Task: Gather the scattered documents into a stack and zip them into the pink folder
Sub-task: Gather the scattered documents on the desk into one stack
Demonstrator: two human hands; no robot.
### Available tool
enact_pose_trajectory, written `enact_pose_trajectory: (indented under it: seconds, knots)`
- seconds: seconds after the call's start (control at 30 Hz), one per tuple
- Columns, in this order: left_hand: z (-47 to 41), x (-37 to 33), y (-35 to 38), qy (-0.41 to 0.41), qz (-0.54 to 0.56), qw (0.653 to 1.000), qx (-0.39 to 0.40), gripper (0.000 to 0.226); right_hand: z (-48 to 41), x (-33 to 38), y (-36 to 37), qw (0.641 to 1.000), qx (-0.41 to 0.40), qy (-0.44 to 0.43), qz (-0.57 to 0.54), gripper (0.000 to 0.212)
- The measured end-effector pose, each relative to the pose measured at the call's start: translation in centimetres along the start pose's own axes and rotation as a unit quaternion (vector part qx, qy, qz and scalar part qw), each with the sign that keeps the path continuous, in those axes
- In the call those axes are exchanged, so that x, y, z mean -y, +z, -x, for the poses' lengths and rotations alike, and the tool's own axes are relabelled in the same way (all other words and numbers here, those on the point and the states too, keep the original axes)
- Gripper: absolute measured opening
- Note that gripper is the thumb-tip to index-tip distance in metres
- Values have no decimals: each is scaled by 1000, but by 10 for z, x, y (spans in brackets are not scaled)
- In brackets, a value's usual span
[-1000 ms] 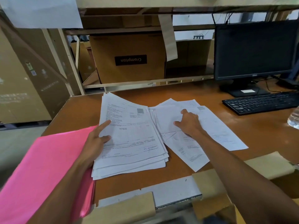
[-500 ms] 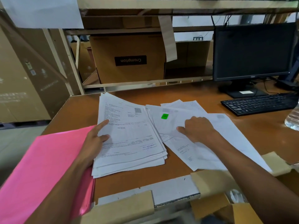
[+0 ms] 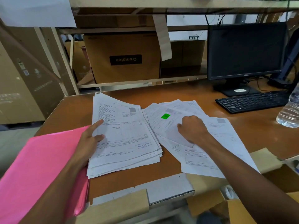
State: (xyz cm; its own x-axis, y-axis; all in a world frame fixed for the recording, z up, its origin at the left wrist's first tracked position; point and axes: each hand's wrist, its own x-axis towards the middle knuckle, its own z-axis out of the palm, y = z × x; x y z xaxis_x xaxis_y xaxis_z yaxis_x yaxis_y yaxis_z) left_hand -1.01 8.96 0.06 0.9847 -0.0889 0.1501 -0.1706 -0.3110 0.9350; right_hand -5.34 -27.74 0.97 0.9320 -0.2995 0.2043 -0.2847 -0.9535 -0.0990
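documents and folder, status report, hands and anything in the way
Left hand flat on the stack. Right hand on the loose sheets, still scattered. Pink folder beside the stack. Nothing in the way.

1. There is only one view, from a wide-angle camera on the person's head. No second view shares the scene with it.
2. It looks forward and down onto the desk [image 3: 210,94], from the near edge.
3. It is close: both forearms enter from the bottom, and the left hand [image 3: 90,139] and right hand [image 3: 192,128] lie in the middle.
4. At the far side it reaches the shelf [image 3: 137,83] and the monitor [image 3: 246,50] on the right.
5. Straight lines bend near the edges, as a wide lens makes.
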Motion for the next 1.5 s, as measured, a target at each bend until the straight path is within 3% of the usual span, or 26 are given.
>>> enact_pose_trajectory:
  seconds: [0.07, 0.3, 0.4, 0.47, 0.57, 0.6, 0.7, 0.83, 0.97, 1.17, 1.27, 1.37, 1.5]
  knots:
    - [1, 0, 0, -2, 5, 1000, 0, 58, -23, -11, 0, 999, -1, -4, -36, 37]
    - [3, -3, 2, -3, -2, 1000, -3, 57, -78, -40, 12, 980, 158, -41, -111, 74]
    - [3, -4, 3, -4, -1, 1000, -2, 57, -93, -38, 8, 982, 168, -34, -84, 70]
    - [2, -5, 3, -6, -2, 1000, -3, 57, -99, -35, 3, 982, 162, -28, -88, 55]
    - [2, -7, 3, -8, -1, 1000, -1, 58, -103, -37, 4, 987, 104, -23, -123, 13]
    - [2, -7, 3, -8, -2, 1000, -1, 58, -103, -37, 3, 990, 75, -23, -115, 10]
    - [3, -7, 3, -9, -3, 1000, -2, 58, -100, -38, -10, 991, -17, -3, -132, 21]
    - [2, -7, 2, -11, 0, 1000, -9, 58, -90, -62, -39, 952, -113, 95, -269, 17]
    - [3, -9, 4, -10, -7, 1000, -7, 57, -42, -80, -46, 929, -103, 141, -325, 13]
    - [7, -12, 3, -3, -15, 1000, -2, 59, 47, -90, -22, 942, -60, 177, -279, 20]
    - [11, -14, 5, 0, -27, 1000, -2, 59, 77, -92, -14, 956, -44, 197, -211, 36]
    - [13, -16, 6, 1, -32, 999, -6, 58, 86, -93, -3, 974, 44, 198, -99, 61]
    - [14, -17, 7, 4, -43, 999, -4, 58, 86, -83, 4, 955, 137, 258, -49, 82]
